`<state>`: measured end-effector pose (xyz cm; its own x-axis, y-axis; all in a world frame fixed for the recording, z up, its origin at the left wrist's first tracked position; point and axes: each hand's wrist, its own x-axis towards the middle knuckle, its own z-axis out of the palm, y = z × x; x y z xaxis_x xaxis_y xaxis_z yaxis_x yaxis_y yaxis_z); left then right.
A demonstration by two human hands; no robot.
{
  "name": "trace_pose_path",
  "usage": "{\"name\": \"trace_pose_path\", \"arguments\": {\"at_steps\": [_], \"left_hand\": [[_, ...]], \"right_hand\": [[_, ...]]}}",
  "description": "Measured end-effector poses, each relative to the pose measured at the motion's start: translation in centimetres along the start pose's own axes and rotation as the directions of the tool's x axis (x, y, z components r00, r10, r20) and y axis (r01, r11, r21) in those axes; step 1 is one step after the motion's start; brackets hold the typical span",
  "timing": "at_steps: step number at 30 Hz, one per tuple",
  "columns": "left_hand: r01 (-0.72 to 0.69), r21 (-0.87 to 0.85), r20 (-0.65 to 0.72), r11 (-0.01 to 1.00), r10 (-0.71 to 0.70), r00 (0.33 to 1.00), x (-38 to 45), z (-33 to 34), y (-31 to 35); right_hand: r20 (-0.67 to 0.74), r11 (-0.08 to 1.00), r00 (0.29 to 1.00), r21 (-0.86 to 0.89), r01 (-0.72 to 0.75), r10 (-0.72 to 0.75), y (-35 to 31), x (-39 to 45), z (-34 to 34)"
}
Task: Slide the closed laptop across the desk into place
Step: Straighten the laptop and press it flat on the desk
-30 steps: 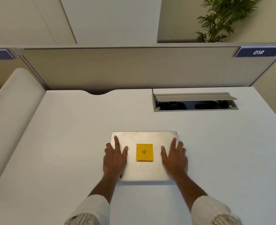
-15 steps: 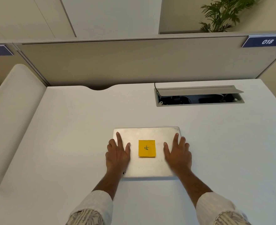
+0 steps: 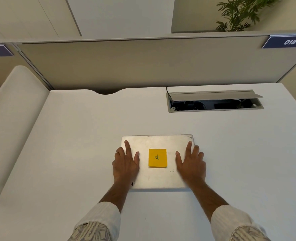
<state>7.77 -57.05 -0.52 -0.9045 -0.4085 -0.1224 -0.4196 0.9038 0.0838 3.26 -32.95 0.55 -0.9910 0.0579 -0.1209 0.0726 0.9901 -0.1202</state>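
A closed silver laptop (image 3: 158,178) lies flat on the white desk (image 3: 74,153), near its middle. A yellow sticky note (image 3: 157,157) with a handwritten mark is stuck on the centre of the lid. My left hand (image 3: 125,164) rests palm down on the lid's left side, fingers spread, the outer fingers reaching past the left edge. On the lid's right side my right hand (image 3: 190,162) lies flat the same way, its outer fingers over the right edge. Neither hand curls around the laptop.
An open cable hatch (image 3: 215,101) with a raised flap is set into the desk at the back right. A beige partition (image 3: 143,65) closes off the far edge, with a curved notch (image 3: 107,92) in the desk below it. A rounded white divider (image 3: 13,119) borders the left.
The view has tilted a little. The laptop and both hands sit in about the same spot on the desk as before.
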Motion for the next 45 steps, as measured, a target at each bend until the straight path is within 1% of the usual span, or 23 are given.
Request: {"name": "trace_pose_path", "arguments": {"at_steps": [5,9,16,29,35,41,43,45], "left_hand": [[-0.004,-0.021,-0.002,1.0,0.004,1.0,0.0,-0.1,0.1],[-0.006,-0.016,-0.037,1.0,0.006,0.999,0.0,0.1,-0.1],[-0.006,-0.022,-0.037,1.0,0.005,0.999,-0.3,-0.4,0.0],[-0.019,-0.04,-0.059,0.999,0.016,0.998,-0.9,-0.5,-0.2],[-0.032,-0.018,-0.083,0.999,0.03,0.996,-0.7,-0.2,-0.4],[-0.098,-0.06,-0.162,0.993,0.087,0.983,-0.6,0.3,-0.5],[-0.163,-0.077,-0.179,0.984,0.147,0.973,-0.5,0.4,-0.5],[-0.255,-0.087,-0.178,0.963,0.236,0.955,-0.5,0.6,-0.4]], "right_hand": [[-0.02,1.0,1.0,-0.017,0.0,0.0,-0.2,0.1,0.4],[-0.041,0.999,0.999,-0.034,0.006,-0.007,0.0,0.2,0.6],[-0.086,1.0,0.996,0.014,0.008,-0.007,0.2,0.2,0.9],[-0.103,0.999,0.995,0.048,0.016,-0.011,0.5,0.2,1.4],[-0.124,0.996,0.992,0.082,0.028,-0.018,0.7,0.2,1.7],[-0.151,0.99,0.985,0.097,0.103,-0.088,0.9,0.1,2.0],[-0.163,0.979,0.973,0.095,0.181,-0.164,0.8,0.1,1.9],[-0.155,0.952,0.951,0.111,0.287,-0.268,0.4,0.2,1.9]]}}
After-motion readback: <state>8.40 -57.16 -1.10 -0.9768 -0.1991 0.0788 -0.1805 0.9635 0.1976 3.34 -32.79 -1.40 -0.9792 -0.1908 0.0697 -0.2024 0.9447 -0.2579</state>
